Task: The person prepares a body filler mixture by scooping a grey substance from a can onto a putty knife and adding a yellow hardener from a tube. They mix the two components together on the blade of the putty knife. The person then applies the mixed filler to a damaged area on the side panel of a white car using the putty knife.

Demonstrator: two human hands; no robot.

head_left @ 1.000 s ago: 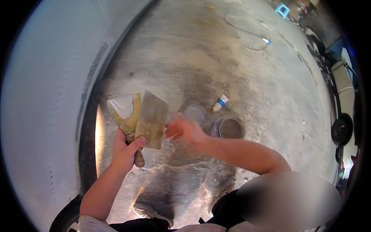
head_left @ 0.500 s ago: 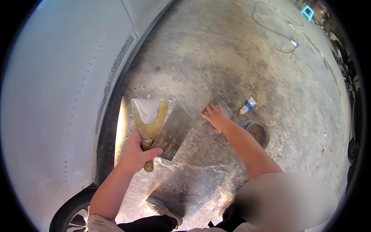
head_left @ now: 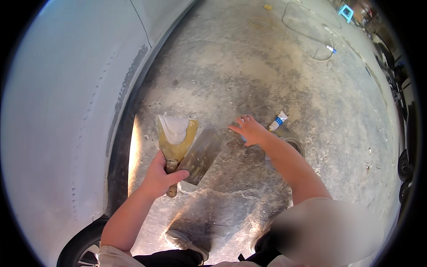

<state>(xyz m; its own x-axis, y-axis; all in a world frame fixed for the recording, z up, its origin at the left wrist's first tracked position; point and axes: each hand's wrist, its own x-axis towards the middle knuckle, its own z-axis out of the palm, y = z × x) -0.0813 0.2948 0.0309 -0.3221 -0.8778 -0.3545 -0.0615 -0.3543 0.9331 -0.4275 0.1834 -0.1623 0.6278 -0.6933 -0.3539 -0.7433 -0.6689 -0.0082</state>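
Observation:
My left hand (head_left: 164, 175) grips a wooden-handled putty knife (head_left: 175, 149) with a mound of white paste (head_left: 172, 127) on its yellowish blade, together with a rectangular metal spreader (head_left: 202, 151) pinned under the thumb. My right hand (head_left: 249, 131) reaches over the floor with fingers spread, low above a round lid that it mostly hides; whether it touches that is unclear. Just beyond it lies a white-and-blue tube (head_left: 279, 119). An open round can (head_left: 293, 144) stands beneath my right forearm, partly covered by it.
A grey car body panel (head_left: 58, 111) with scuffed patches fills the left, above a tyre (head_left: 75, 242). Hoses (head_left: 262, 24) lie on the concrete floor (head_left: 222, 71) farther off, and a blue plastic stool (head_left: 346, 12) stands at the upper right. Dark wheels line the right edge.
My right hand has moved forward and right, to over the lid beside the tube. My left hand, still holding both tools, appears farther right in the picture as the view has shifted.

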